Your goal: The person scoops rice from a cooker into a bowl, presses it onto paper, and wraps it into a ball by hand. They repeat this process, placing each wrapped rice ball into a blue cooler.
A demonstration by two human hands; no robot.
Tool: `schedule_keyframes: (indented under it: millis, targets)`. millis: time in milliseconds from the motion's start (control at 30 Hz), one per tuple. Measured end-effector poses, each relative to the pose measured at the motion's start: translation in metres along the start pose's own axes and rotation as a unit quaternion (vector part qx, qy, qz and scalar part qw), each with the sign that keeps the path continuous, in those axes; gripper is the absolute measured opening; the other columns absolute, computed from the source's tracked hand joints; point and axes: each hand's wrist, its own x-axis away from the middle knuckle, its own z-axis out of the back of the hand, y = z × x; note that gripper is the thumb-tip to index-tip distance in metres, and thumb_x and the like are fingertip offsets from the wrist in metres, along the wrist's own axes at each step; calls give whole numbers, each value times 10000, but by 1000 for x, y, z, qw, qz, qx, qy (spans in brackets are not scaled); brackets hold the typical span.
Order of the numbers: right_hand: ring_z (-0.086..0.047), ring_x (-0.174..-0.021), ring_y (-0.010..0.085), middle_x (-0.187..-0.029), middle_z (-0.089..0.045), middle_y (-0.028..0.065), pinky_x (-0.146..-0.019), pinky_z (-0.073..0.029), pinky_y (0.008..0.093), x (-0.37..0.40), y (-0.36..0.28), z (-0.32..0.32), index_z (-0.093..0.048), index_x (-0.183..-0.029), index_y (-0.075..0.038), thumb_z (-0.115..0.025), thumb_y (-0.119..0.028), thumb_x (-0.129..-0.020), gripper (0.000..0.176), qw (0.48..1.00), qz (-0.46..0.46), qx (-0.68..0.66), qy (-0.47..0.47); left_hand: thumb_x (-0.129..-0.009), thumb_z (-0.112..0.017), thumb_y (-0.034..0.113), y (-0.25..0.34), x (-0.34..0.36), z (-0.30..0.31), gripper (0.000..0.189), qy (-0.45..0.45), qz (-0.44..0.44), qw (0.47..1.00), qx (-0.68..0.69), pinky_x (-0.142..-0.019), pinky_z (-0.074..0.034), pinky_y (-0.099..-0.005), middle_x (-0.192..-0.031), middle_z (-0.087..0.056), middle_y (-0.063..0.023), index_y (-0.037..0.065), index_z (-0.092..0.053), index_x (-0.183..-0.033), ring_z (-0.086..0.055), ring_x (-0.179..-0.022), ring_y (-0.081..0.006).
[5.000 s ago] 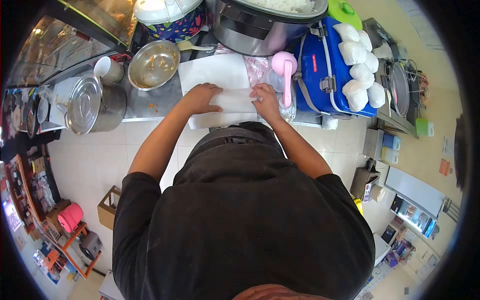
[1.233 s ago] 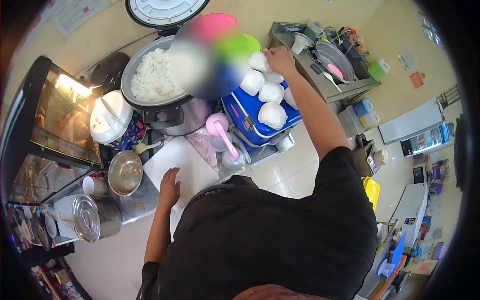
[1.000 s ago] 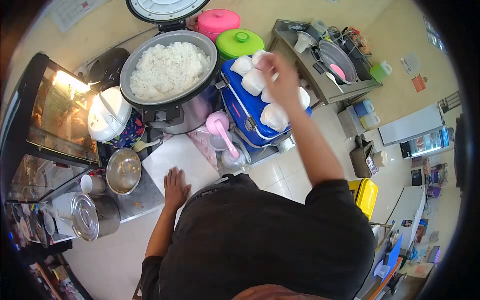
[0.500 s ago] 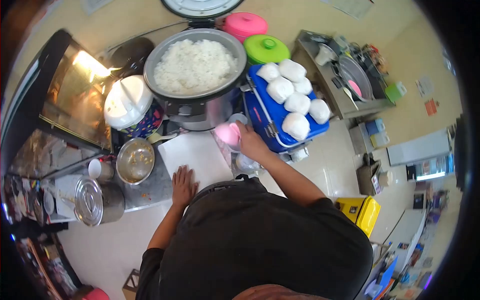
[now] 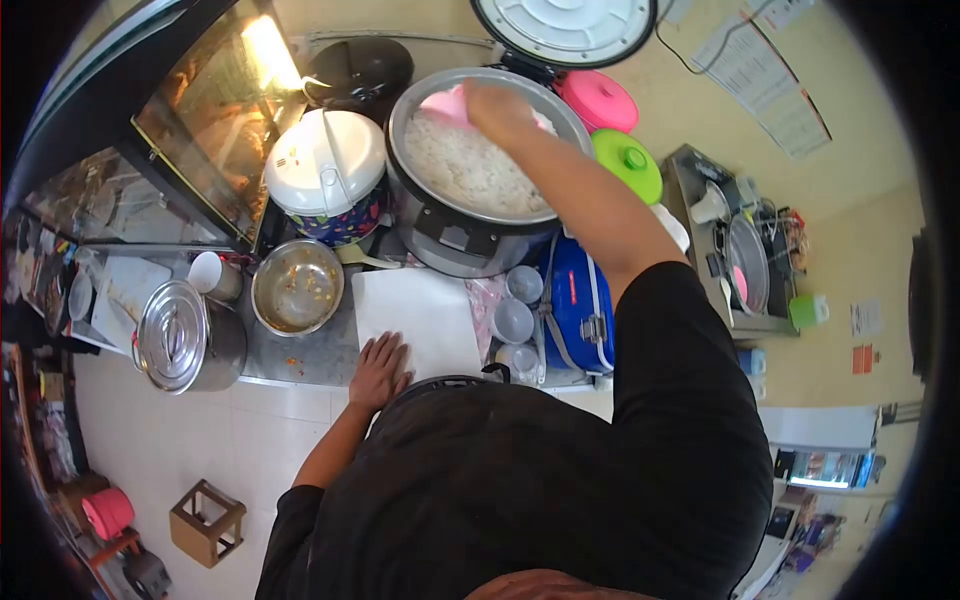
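Observation:
A large rice cooker (image 5: 453, 238) full of white rice (image 5: 465, 165) stands at the back of the counter, its lid (image 5: 565, 28) raised. My right hand (image 5: 500, 112) reaches over the rice, wrapped round a pink cup (image 5: 445, 105) at the far side of the pot; both are blurred, and the cup's lower edge meets the rice. Flat on the counter lies a white sheet of paper (image 5: 425, 318). My left hand (image 5: 380, 370) rests on the paper's near left corner, fingers stretched out, holding nothing.
Left of the paper are a metal bowl (image 5: 297, 287) with food scraps, a lidded steel pot (image 5: 185, 335) and a white-lidded rice cooker (image 5: 325, 170). Clear plastic cups (image 5: 512, 322) and a blue cooler box (image 5: 578, 300) stand on the right. A stool (image 5: 207, 523) is on the floor.
My right hand has moved with the pink cup from beside the cooler box up into the rice pot. The view has shifted; my left hand stays on the paper.

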Motion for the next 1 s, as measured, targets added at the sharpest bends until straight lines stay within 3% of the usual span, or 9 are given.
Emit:
schedule_keyframes:
  millis: [67, 167, 300, 400, 600, 700, 800, 900, 1000]
  targets:
    - [-759, -967, 363, -1005, -768, 157, -811, -583, 509, -1, -24, -28, -628, -1254, -84, -571, -198, -988, 295, 999, 18, 25, -44, -985, -610, 423, 0, -2, -1, 574, 6, 2, 1000, 3, -1274, -227, -522, -1600, -455, -144, 78, -566, -1442, -350, -1531, -327]
    - [-746, -1031, 361, -1065, -759, 162, -846, -583, 491, 21, -30, -20, -654, -1250, -118, -594, -215, -982, 292, 976, 57, -8, -209, -987, -609, 421, -1, 0, -1, 569, 0, 0, 1000, 4, -1275, -228, -519, -1599, -459, -141, 77, -570, -1437, -355, -1530, -321]
    - [-733, -1059, 353, -1101, -746, 190, -866, -572, 489, 52, -26, -11, -658, -1248, -91, -703, -160, -905, 353, 969, 75, 6, -235, -990, -601, 419, 1, -1, 0, 570, -8, 7, 1000, 1, -1275, -226, -522, -1599, -459, -144, 75, -567, -1443, -353, -1531, -322]
    - [-723, -1069, 372, -1109, -742, 201, -879, -562, 490, 74, -7, 10, -661, -1238, -78, -742, -163, -866, 390, 933, 115, 20, -340, -990, -598, 420, 0, -2, 1, 577, -15, 6, 1000, -9, -1274, -225, -526, -1601, -456, -146, 76, -562, -1451, -346, -1534, -325]
    - [-718, -1082, 369, -1088, -751, 206, -901, -547, 464, 73, 42, 8, -691, -1173, -57, -763, -192, -851, 356, 910, 194, -35, -365, -983, -599, 415, -2, -1, -7, 587, -15, 2, 1000, -7, -1271, -225, -532, -1603, -453, -149, 80, -554, -1463, -339, -1537, -331]
    - [-726, -829, 275, -898, -741, 149, -726, -557, 425, 59, 76, -1, -704, -1124, -48, -748, -161, -858, 292, 869, 243, -156, -402, -977, -600, 404, -1, -2, -4, 585, -12, 0, 1000, -6, -1269, -228, -533, -1602, -454, -150, 78, -555, -1460, -342, -1535, -332]
    - [-586, -588, 143, -739, -630, 56, -503, -460, 339, 54, 85, 41, -674, -1147, -24, -745, -103, -870, 297, 820, 77, -167, -541, -967, -603, 394, -2, -2, -2, 585, -10, 2, 1000, -3, -1268, -230, -532, -1602, -454, -152, 73, -558, -1454, -344, -1534, -333]
    - [-436, -487, 65, -676, -515, -22, -428, -336, 272, 86, 70, 78, -638, -1155, -47, -727, -90, -890, 283, 806, -75, -373, -454, -959, -609, 383, 2, -1, -2, 582, -4, 0, 1000, 0, -1267, -235, -532, -1598, -456, -155, 67, -562, -1445, -350, -1529, -334]
    - [-448, -548, 60, -771, -553, -7, -463, -375, 262, 118, 35, 84, -581, -1196, -60, -659, -33, -929, 279, 730, -102, -578, -350, -954, -613, 373, -1, -1, -3, 576, 6, -8, 1000, -8, -1264, -244, -533, -1592, -460, -157, 62, -566, -1437, -360, -1522, -336]
